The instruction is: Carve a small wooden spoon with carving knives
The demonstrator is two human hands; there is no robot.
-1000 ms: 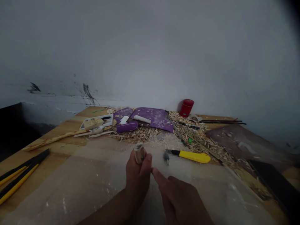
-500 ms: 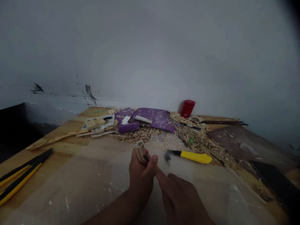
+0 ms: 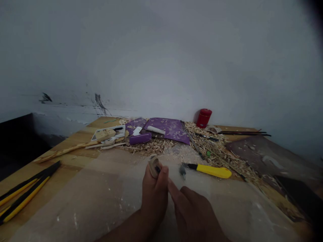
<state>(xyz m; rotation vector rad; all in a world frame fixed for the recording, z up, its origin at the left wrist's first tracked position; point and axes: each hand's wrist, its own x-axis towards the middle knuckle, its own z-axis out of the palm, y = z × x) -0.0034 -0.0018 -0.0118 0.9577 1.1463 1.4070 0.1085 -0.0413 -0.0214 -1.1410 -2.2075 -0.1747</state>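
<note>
"What is the left hand [image 3: 154,198] doing?"

"It is clenched around a small piece of pale wood [image 3: 153,167], with the thumb pressed on it, above the bench [image 3: 75,198]."

"And the right hand [image 3: 194,211]?"

"Its index finger [image 3: 174,190] stretches to just beside that thumb, and the other fingers curl. I cannot tell if it grasps anything."

"What lies further away?"

"First a small grey burr [image 3: 182,171] and a yellow utility knife [image 3: 214,172], then wood shavings [image 3: 161,146], a purple mat [image 3: 169,129], and a red canister [image 3: 204,117] by the wall [image 3: 161,67]."
</note>
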